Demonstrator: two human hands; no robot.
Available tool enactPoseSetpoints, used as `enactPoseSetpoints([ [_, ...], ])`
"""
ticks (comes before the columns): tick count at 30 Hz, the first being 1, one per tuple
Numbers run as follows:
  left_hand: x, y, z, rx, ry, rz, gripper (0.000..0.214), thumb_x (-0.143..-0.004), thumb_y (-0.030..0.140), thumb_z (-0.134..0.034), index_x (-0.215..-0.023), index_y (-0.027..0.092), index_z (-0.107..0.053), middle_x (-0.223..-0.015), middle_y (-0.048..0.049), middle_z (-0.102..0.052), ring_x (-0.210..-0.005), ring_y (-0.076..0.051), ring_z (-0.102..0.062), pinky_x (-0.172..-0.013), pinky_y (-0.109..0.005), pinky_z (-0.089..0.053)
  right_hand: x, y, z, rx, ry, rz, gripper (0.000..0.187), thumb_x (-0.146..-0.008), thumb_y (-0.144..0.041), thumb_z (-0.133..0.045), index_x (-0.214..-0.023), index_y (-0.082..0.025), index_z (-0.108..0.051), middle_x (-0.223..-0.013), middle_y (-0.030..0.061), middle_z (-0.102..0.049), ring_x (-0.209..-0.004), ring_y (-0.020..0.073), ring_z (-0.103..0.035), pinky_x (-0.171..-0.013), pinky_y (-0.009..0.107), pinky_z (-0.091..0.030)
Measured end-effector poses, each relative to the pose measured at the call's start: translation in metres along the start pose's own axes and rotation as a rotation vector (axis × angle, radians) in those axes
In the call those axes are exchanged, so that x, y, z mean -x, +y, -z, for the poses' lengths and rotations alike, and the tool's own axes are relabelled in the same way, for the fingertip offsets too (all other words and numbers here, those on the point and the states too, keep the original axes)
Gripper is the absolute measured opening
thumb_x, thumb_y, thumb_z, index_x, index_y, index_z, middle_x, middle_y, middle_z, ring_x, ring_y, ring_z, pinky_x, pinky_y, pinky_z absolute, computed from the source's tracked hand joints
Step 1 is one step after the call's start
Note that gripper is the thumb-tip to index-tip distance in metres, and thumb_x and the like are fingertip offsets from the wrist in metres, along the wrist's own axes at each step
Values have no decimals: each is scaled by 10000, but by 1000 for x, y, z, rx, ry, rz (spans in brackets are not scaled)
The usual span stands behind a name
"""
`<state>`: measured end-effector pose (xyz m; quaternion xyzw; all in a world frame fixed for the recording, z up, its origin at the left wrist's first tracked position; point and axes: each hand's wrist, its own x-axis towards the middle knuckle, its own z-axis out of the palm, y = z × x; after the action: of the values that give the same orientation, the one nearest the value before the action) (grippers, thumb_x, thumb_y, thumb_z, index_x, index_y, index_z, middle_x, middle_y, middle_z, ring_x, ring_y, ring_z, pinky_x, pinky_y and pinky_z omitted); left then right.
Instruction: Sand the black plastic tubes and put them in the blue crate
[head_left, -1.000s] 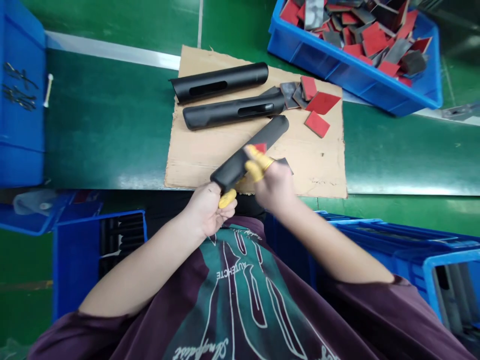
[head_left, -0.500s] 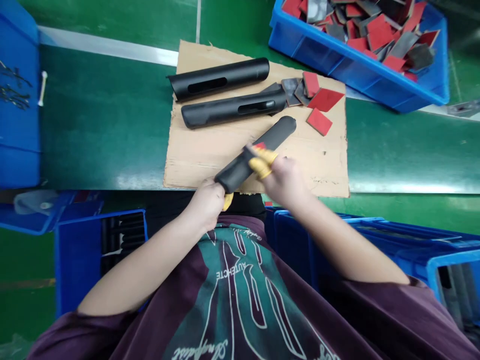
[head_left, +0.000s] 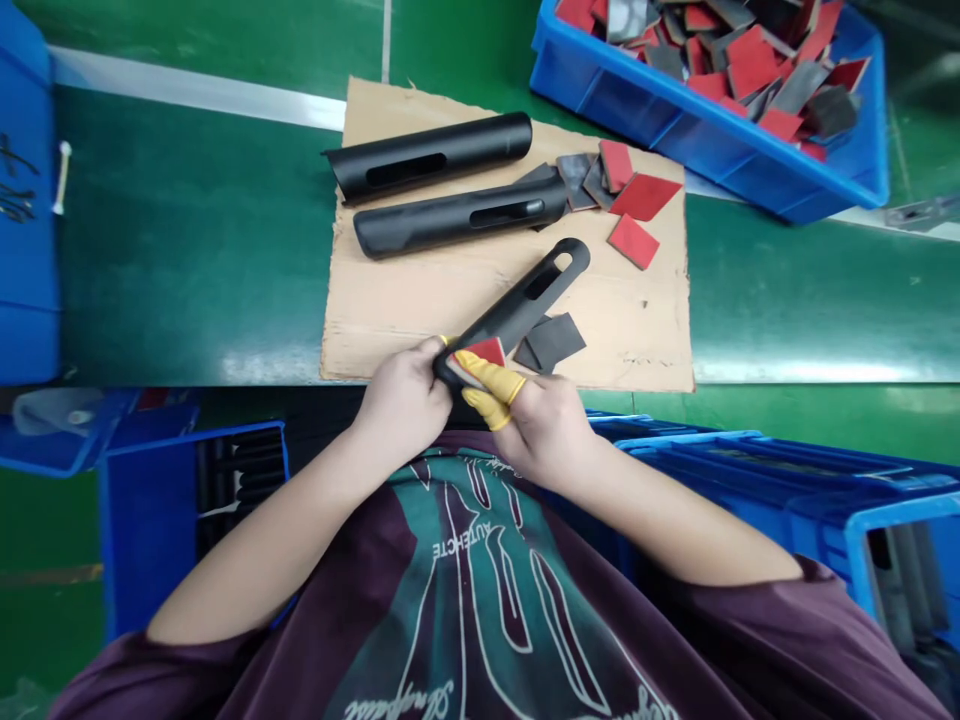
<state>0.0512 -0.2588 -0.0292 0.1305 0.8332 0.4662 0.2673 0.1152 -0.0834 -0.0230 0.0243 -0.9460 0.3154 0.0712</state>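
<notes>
My left hand [head_left: 403, 400] grips the near end of a black slotted tube [head_left: 525, 300] that points up and to the right over a cardboard sheet [head_left: 420, 290]. My right hand [head_left: 541, 425], with yellow finger cots on two fingers, pinches a small red pad [head_left: 487, 350] against that same end of the tube. A dark grey pad [head_left: 553, 342] lies on the cardboard just right of the tube. Two more black slotted tubes [head_left: 431, 155] [head_left: 461, 215] lie side by side at the far part of the cardboard.
Loose red and grey pads [head_left: 626, 195] lie at the cardboard's far right. A blue bin [head_left: 712, 150] full of such pads stands behind. Blue crates [head_left: 787, 470] sit at my right and one with black tubes [head_left: 157, 500] at my lower left. Another blue bin [head_left: 26, 250] is far left.
The tube has been turned so its slot faces up and its near end drawn toward me. My right hand slid from mid-tube to the near end with the red pad. A grey pad now lies exposed.
</notes>
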Motion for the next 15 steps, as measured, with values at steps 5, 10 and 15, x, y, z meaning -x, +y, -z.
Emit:
enactPoseSetpoints([
  [5, 2, -1, 0, -50, 34, 56, 297, -598, 67, -543, -831, 205, -666, -562, 37, -495, -539, -165, -443, -586, -282, -358, -1, 6, -3, -28, 122, -120, 398, -993, -340, -477, -1264, -185, -724, -1140, 84, -790, -973, 265, -779, -886, 412, -647],
  [10, 2, -1, 0, -156, 43, 33, 329, -625, 86, -553, -892, 212, -699, -590, -2, -541, -641, -231, -560, -651, -299, -407, 4, 10, -6, -71, -28, -49, 377, -976, -336, -520, -1274, -219, -720, -1148, 76, -789, -991, 252, -775, -914, 402, -643],
  [15, 2, 1, 0, -603, -53, 37, 424, -746, 144, -483, -1124, 165, -673, -778, -107, -682, -803, -343, -672, -687, -361, -407, 0, 19, -7, -56, 106, -97, 387, -981, -324, -491, -1252, -183, -729, -1155, 97, -785, -969, 258, -777, -880, 400, -652],
])
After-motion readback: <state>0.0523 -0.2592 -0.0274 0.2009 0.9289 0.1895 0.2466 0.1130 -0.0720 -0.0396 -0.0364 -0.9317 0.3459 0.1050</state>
